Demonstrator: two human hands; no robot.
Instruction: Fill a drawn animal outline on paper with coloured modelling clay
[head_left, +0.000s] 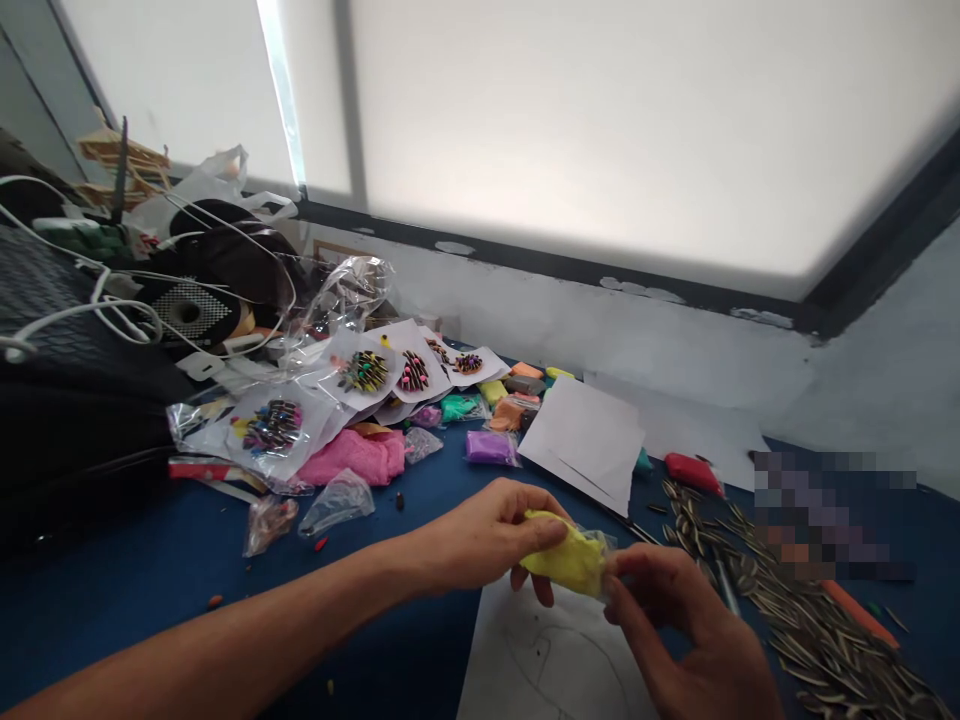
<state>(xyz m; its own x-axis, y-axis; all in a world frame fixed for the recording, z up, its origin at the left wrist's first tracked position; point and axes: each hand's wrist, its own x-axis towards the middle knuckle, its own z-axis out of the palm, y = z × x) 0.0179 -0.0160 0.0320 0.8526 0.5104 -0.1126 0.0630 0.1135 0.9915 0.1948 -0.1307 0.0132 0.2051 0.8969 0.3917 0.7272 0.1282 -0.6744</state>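
**Yellow clay lump, both hands on it**

Nearest the lens: right hand point(694, 630), low and just right of the yellow clay lump point(568, 558), thumb and fingertips pinched together on the clear wrapper at the lump's right end. Left hand point(480, 535) just left of the lump, fingers curled closed over its top and left end, forearm running off toward the lower left. Lump held between the two hands, above a white sheet with a pencil drawing point(547, 660) and clear of the blue table point(150, 570).

Right of the lump: spread of striped sunflower seeds point(787, 610), near. Up and right of the lump: red clay stick point(694, 472). Behind the lump: blank white paper point(585, 440), tilted. Behind and left of the lump: purple clay packet point(491, 447), pink clay slab point(356, 455), then cards with seed-and-clay figures point(390, 372), some in clear bags. Well left of the lump: empty-looking plastic bag point(337, 500). Far left and behind: black speaker with white cables point(187, 310).
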